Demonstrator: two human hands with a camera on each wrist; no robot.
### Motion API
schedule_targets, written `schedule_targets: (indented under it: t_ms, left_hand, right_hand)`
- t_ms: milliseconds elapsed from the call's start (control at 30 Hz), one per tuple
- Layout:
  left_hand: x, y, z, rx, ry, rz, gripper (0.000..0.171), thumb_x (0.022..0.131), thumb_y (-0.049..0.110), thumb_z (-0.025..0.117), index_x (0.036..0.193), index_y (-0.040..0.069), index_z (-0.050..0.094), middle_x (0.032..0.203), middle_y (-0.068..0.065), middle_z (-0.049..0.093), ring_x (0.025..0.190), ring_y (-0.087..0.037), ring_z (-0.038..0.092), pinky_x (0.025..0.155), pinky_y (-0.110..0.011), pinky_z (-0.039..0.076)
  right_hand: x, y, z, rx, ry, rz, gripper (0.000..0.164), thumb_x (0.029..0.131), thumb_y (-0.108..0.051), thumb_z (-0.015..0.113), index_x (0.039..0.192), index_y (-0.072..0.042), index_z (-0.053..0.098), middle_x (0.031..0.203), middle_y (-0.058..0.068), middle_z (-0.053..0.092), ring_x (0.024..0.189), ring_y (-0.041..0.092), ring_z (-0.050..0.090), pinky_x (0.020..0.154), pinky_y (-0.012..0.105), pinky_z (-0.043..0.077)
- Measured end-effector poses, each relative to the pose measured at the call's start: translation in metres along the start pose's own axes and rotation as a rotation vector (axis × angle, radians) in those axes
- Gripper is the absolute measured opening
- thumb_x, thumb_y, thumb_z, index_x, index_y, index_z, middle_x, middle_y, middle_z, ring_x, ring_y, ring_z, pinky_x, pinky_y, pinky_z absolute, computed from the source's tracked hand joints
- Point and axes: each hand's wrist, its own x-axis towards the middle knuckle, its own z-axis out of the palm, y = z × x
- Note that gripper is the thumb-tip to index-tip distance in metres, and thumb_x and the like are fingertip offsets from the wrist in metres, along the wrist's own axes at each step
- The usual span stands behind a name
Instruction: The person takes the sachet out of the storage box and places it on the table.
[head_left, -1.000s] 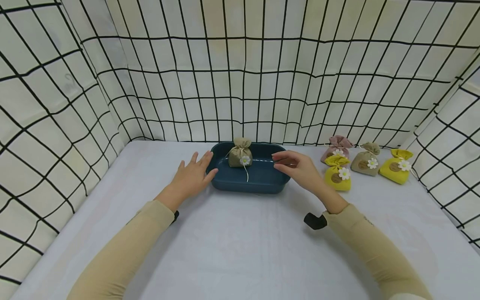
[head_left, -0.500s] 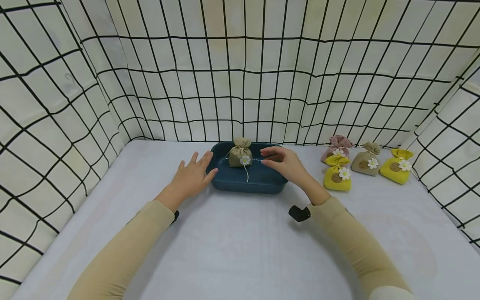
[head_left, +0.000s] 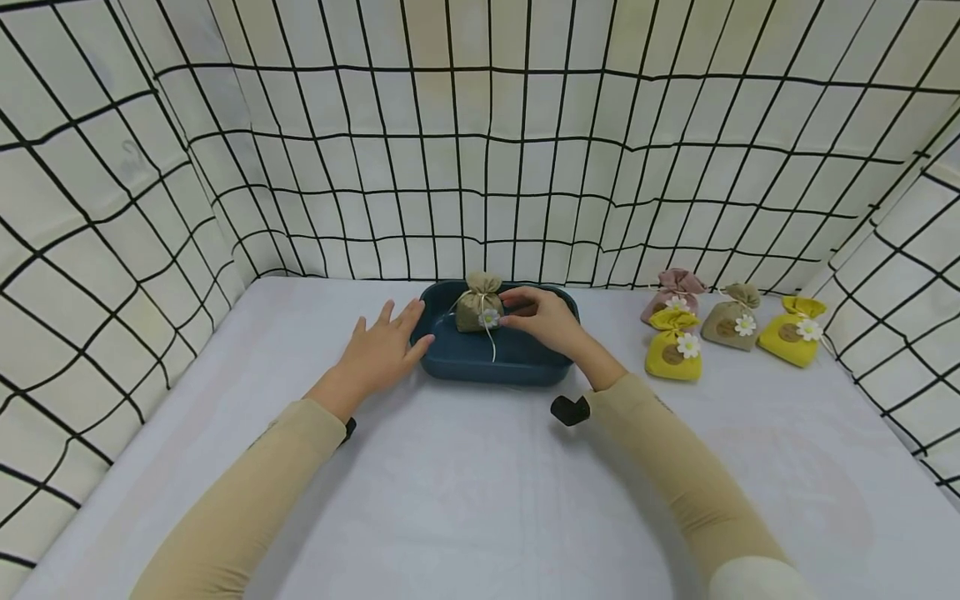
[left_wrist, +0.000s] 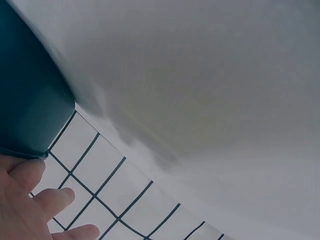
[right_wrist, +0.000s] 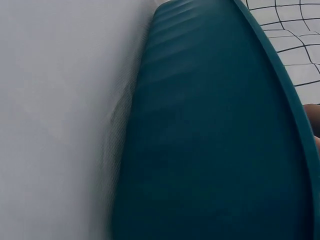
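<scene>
A beige drawstring pouch (head_left: 478, 310) with a white flower and a loose cord stands in the dark blue tray (head_left: 495, 372), left of its middle. My right hand (head_left: 549, 321) reaches over the tray's right part. Its thumb and fingertips are right at the pouch's right side, beside the flower, with a gap between thumb and fingers. Straight, spread fingers of my left hand (head_left: 378, 354) rest at the tray's left end. In the left wrist view, the left fingers (left_wrist: 30, 172) lie against the tray's rim. The right wrist view shows mostly the tray's outer wall (right_wrist: 210, 125).
Right of the tray stand a pink pouch (head_left: 670, 289), a yellow pouch (head_left: 667, 357) before it, a beige pouch (head_left: 723, 321) and another yellow pouch (head_left: 783, 340). A black wire grid (head_left: 487, 193) over white cloth walls the table (head_left: 465, 483) at the back and sides.
My right hand has moved left over the tray, from its right end up to the beige pouch. The left hand has stayed at the tray's left end.
</scene>
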Motion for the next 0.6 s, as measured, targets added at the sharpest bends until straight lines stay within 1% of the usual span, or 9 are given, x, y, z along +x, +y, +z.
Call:
schedule_targets:
  t_ms: [233,467,600]
  left_hand:
    - [0.000,0.001,-0.002,-0.005,0.000,0.003,0.071,0.111,0.046,0.039,0.164,0.005,0.019,0.168,-0.014,0.022,0.153,-0.045,0.014,0.114,-0.075,0.014]
    - [0.000,0.000,-0.001,-0.009,-0.002,-0.003,0.071,0.110,0.047,0.039,0.164,0.005,0.019,0.168,-0.014,0.023,0.153,-0.044,0.013,0.114,-0.074,0.014]
    - [-0.001,0.000,-0.001,-0.011,0.000,-0.002,0.071,0.110,0.047,0.039,0.165,0.006,0.019,0.168,-0.014,0.023,0.154,-0.044,0.013,0.114,-0.075,0.014]
  right_hand:
    - [0.006,0.001,0.007,-0.023,0.022,0.022,0.045,0.097,-0.016,0.074,0.139,-0.004,0.062,0.134,0.017,0.065,0.117,0.033,0.065,0.097,0.043,0.054]
    - [0.015,0.002,0.011,-0.073,0.025,0.083,0.053,0.096,-0.018,0.076,0.144,-0.002,0.058,0.135,0.019,0.063,0.122,0.033,0.063,0.101,0.044,0.051]
    - [0.020,0.000,0.013,-0.108,0.032,0.127,0.055,0.095,-0.019,0.076,0.145,-0.004,0.057,0.135,0.018,0.064,0.125,0.033,0.060,0.104,0.045,0.048]
